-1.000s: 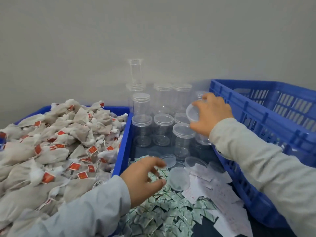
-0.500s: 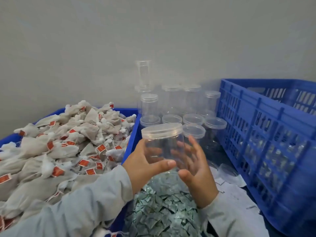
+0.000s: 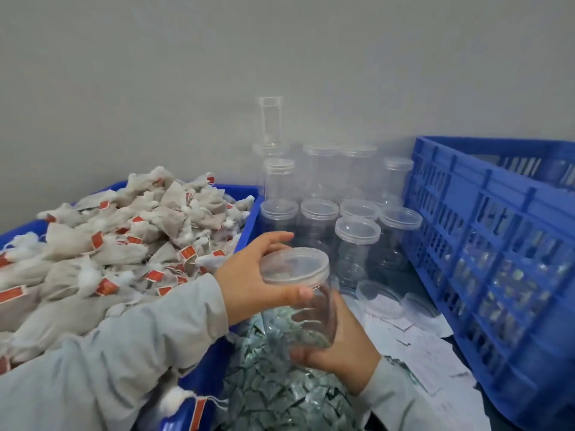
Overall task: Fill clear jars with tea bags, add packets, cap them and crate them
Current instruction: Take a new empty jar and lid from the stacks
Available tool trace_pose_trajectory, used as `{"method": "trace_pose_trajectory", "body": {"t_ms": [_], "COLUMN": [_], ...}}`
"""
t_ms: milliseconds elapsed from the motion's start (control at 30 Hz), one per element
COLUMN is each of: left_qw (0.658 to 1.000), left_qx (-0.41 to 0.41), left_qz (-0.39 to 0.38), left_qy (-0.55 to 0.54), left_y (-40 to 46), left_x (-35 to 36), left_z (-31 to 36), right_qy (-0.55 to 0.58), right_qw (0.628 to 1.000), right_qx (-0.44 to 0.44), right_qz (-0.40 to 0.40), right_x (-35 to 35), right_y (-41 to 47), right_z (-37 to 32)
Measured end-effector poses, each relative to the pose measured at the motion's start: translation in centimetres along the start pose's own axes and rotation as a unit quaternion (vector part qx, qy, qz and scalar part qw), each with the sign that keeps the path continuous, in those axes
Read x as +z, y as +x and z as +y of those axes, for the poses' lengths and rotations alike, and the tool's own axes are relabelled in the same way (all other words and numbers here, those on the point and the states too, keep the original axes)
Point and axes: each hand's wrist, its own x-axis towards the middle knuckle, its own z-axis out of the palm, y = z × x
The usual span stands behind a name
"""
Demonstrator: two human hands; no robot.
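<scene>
Clear jar (image 3: pixel 306 301) now tilted and lower than half a second ago, above the packets (image 3: pixel 280 387), left hand (image 3: pixel 249 275) moved up, fingers curled around its lid (image 3: pixel 295 265), right hand (image 3: pixel 339 349) now cupping the jar's base from below, tea bags (image 3: pixel 118 244) unchanged in the left bin (image 3: pixel 247 231).

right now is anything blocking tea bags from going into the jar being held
Yes: the lid is on the held jar, covering its mouth. The left hand grips that lid; the right hand holds the jar's body. Nothing else visible stands between it and the tea bags.
</scene>
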Motion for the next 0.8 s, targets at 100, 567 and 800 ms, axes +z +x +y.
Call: {"method": "trace_pose_trajectory", "body": {"t_ms": [100, 567, 800], "left_qw": [0.998, 0.999, 0.946], "left_qx": [0.012, 0.000, 0.127], "left_qz": [-0.027, 0.033, -0.092], "left_qy": [0.058, 0.044, 0.283], "left_y": [-0.4, -0.2, -0.9], "left_x": [0.2, 1.3, -0.1], "left_z": [0.1, -0.1, 0.0], "right_qy": [-0.049, -0.406, -0.414], "right_qw": [0.998, 0.857, 0.864], "right_qx": [-0.016, -0.185, -0.201], "right_qz": [-0.020, 0.257, 0.206], "right_x": [-0.7, 0.4, -0.3], "right_y": [-0.1, 0.0, 0.1], "right_z": [-0.1, 0.9, 0.3]}}
